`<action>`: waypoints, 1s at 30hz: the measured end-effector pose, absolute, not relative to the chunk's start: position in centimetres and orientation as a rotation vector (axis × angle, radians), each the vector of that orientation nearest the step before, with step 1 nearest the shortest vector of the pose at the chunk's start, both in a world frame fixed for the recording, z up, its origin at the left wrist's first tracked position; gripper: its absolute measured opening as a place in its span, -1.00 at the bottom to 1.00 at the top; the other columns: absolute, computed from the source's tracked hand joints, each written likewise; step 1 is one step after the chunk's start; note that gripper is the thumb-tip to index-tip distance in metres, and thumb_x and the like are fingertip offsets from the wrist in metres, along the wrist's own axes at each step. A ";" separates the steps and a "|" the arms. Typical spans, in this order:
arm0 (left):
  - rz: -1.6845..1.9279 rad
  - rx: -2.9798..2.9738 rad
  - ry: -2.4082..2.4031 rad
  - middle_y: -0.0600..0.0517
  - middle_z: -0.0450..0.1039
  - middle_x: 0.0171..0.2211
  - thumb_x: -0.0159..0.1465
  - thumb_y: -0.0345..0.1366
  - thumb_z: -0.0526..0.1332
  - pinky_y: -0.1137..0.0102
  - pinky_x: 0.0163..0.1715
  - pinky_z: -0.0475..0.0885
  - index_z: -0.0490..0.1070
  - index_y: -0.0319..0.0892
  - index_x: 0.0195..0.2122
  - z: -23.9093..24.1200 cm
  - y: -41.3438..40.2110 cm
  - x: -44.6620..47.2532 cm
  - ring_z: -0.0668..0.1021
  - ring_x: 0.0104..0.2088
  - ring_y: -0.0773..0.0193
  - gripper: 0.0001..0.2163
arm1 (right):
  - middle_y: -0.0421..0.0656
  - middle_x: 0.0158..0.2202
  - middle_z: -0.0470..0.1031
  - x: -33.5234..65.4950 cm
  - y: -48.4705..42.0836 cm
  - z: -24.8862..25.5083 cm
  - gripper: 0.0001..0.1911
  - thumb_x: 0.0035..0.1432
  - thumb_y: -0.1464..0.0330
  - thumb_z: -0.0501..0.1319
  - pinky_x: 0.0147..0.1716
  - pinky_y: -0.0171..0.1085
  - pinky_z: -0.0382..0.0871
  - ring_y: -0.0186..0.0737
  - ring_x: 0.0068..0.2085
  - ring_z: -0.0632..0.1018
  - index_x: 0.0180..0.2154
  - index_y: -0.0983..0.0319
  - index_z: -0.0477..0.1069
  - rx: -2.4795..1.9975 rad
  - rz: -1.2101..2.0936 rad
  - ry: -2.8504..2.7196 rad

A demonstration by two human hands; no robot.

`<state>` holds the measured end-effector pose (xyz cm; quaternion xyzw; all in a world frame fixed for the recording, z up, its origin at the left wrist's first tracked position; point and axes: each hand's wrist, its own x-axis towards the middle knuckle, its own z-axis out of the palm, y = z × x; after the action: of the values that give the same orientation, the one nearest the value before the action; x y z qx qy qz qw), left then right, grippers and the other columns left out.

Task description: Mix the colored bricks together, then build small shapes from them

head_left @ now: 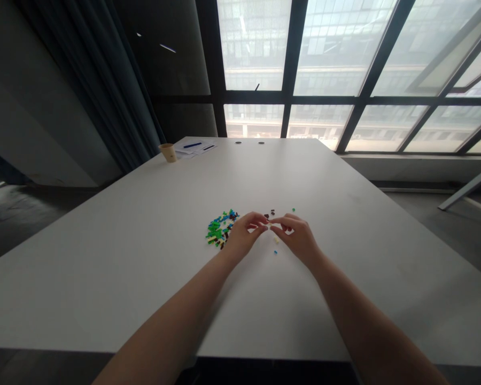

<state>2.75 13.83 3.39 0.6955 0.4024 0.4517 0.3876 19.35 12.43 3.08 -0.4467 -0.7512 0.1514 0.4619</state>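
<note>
My left hand (246,233) and my right hand (296,235) meet fingertip to fingertip low over the table. Both are closed in a pinch around a small pale building brick (269,225), mostly covered by the fingers. Beside my left hand lies a loose pile of small building bricks (216,231) in green, blue, brown and pale yellow, partly hidden by that hand. A few dark brown bricks (272,212) sit just beyond the fingertips. Nearer to me are a pale yellow brick (276,240) and a blue brick (275,252). One green brick (293,209) lies past my right hand.
The white table (104,278) stretches away toward large windows. At its far left edge stand a paper cup (168,153) and papers (188,152) with a blue pen (192,145) on top. Two dark round discs (261,143) show near the far edge.
</note>
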 end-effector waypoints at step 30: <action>1.067 2.101 1.268 0.07 0.44 -0.37 0.11 -0.38 0.13 0.38 -0.26 0.35 0.35 -0.16 -0.31 2.9 14.2 2.3 0.46 -0.38 0.35 -0.88 | -0.23 -0.54 0.35 19.7 12.6 2.9 -0.86 0.01 0.36 0.16 -0.45 -0.38 0.16 -0.37 -0.51 0.34 -0.42 0.18 0.50 -1.445 0.340 -2.038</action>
<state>2.33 14.19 2.91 0.7640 0.4611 0.3878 0.2309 19.70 12.61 2.87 -0.5456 -0.7698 0.1286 0.3052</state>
